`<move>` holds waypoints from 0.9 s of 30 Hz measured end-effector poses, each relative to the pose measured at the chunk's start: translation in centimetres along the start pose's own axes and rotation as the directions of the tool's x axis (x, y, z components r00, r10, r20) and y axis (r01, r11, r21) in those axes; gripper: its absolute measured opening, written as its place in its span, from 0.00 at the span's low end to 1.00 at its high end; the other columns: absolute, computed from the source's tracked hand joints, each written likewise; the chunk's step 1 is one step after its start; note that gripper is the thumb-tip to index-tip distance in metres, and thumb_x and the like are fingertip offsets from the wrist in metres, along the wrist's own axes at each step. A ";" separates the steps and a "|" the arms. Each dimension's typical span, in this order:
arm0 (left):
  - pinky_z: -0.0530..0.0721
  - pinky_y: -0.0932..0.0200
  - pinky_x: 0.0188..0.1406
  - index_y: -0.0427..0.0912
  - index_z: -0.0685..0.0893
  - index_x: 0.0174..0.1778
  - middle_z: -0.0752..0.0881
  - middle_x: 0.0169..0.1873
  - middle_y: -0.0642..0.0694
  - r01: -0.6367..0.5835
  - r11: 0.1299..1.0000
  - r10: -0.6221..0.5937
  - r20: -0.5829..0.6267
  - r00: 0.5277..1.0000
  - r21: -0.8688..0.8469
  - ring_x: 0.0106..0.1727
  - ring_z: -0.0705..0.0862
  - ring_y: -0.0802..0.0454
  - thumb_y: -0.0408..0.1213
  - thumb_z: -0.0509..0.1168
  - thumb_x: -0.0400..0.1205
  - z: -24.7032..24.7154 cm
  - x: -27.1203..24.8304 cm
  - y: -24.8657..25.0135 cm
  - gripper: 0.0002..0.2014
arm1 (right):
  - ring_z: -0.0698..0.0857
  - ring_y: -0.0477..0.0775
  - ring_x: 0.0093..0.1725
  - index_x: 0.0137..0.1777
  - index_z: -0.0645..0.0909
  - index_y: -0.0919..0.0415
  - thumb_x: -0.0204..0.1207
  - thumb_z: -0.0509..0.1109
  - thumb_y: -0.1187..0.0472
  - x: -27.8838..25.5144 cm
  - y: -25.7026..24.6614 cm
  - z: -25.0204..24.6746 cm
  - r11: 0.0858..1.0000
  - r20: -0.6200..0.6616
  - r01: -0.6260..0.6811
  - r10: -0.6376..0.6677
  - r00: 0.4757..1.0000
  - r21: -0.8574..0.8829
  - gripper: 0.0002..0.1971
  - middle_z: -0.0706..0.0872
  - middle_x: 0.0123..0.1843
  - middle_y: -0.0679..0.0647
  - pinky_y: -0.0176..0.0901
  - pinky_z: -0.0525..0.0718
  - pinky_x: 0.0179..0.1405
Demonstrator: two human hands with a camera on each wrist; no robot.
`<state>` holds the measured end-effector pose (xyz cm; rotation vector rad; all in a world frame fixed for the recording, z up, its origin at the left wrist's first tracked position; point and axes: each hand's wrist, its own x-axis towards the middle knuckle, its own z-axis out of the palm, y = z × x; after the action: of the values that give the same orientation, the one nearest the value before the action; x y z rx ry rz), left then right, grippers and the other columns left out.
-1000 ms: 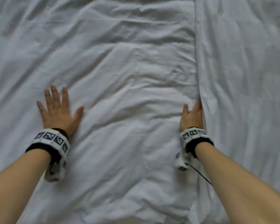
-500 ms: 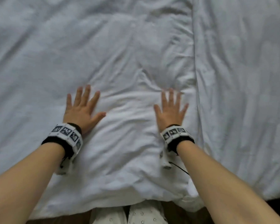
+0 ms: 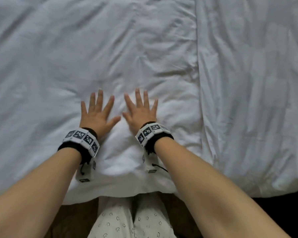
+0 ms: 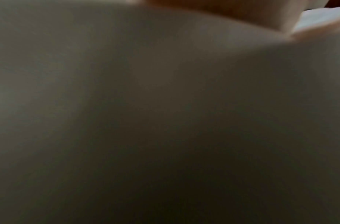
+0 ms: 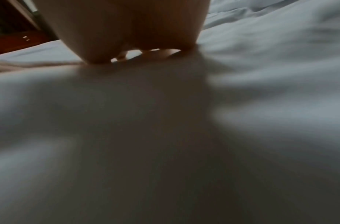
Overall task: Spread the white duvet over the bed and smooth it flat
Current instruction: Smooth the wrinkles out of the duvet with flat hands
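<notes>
The white duvet (image 3: pixel 110 57) covers the bed, wrinkled, with its near edge hanging just in front of my legs. My left hand (image 3: pixel 97 112) lies flat on it with fingers spread, close beside my right hand (image 3: pixel 140 112), which presses down flat the same way. Both rest near the duvet's front edge, thumbs almost touching. A long fold or seam (image 3: pixel 199 83) runs up the cloth to the right of the hands. The left wrist view is dark against the duvet (image 4: pixel 165 106). In the right wrist view my right hand (image 5: pixel 127 37) lies on the duvet (image 5: pixel 280 75).
My legs in patterned light trousers (image 3: pixel 131 220) stand against the bed's near edge. Dark floor (image 3: pixel 282 212) shows at lower right. A brown wooden piece of furniture (image 5: pixel 12 37) shows beyond the bed in the right wrist view.
Both hands have slid inward across the duvet, from wide apart to side by side. The right hand left the fold and now lies flat. The view has pulled back, showing the bed's edge.
</notes>
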<state>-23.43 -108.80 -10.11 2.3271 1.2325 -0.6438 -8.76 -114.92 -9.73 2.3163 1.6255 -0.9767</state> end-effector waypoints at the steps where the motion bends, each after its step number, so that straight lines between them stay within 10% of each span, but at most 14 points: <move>1: 0.16 0.47 0.68 0.58 0.31 0.79 0.22 0.76 0.50 -0.002 1.000 0.002 0.019 1.000 0.011 0.79 0.25 0.52 0.65 0.44 0.80 0.8 -0.9 -0.1 0.38 | 0.31 0.58 0.83 0.82 0.40 0.40 0.83 0.49 0.41 -1.1 0.3 0.9 1.000 0.027 0.024 -0.024 0.999 -0.018 0.31 0.32 0.85 0.50 0.73 0.32 0.76; 7: 0.08 0.57 0.61 0.59 0.31 0.79 0.21 0.75 0.51 0.043 0.998 -0.049 0.125 0.991 0.051 0.78 0.23 0.53 0.74 0.46 0.73 4.0 -9.7 -2.7 0.46 | 0.29 0.56 0.82 0.82 0.33 0.43 0.83 0.43 0.40 -11.7 9.3 4.8 0.981 0.057 -0.096 0.106 0.993 -0.168 0.32 0.28 0.83 0.49 0.68 0.27 0.76; 12: 0.36 0.38 0.80 0.51 0.40 0.83 0.33 0.82 0.45 0.325 0.941 -0.323 0.033 0.946 -0.094 0.84 0.34 0.44 0.62 0.48 0.81 3.9 -13.3 -4.1 0.39 | 0.34 0.58 0.84 0.84 0.37 0.58 0.84 0.44 0.42 -14.8 11.5 4.4 0.939 -0.072 -0.343 0.341 0.937 -0.022 0.35 0.31 0.84 0.60 0.51 0.35 0.83; 18: 0.30 0.40 0.78 0.54 0.35 0.82 0.27 0.80 0.48 0.187 0.974 -0.198 -0.085 0.976 -0.127 0.82 0.29 0.47 0.60 0.45 0.83 5.5 -10.9 -0.6 0.36 | 0.32 0.57 0.83 0.83 0.36 0.50 0.85 0.47 0.43 -11.3 2.2 6.9 0.999 -0.085 0.012 -0.009 0.996 0.038 0.33 0.31 0.84 0.54 0.56 0.32 0.80; 23: 0.09 0.48 0.63 0.62 0.18 0.70 0.13 0.70 0.50 -0.096 0.993 0.088 0.109 0.990 0.071 0.68 0.10 0.53 0.75 0.44 0.72 11.0 -14.3 0.8 0.46 | 0.31 0.56 0.83 0.82 0.32 0.47 0.84 0.44 0.42 -15.3 2.4 13.1 0.972 0.079 0.168 -0.157 0.984 -0.166 0.32 0.26 0.82 0.49 0.58 0.24 0.76; 27: 0.17 0.51 0.75 0.54 0.45 0.83 0.32 0.81 0.47 -0.140 0.969 0.079 0.281 0.956 0.205 0.80 0.23 0.53 0.73 0.34 0.76 12.1 -19.7 -2.6 0.42 | 0.31 0.54 0.83 0.80 0.28 0.49 0.82 0.48 0.47 -21.3 8.1 15.2 0.927 0.150 0.288 -0.258 0.955 -0.242 0.36 0.42 0.85 0.55 0.56 0.30 0.78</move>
<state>-37.80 -127.04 -8.81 2.3645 0.9400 -1.0688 -12.32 -142.00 -11.09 1.8636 1.9329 -0.8640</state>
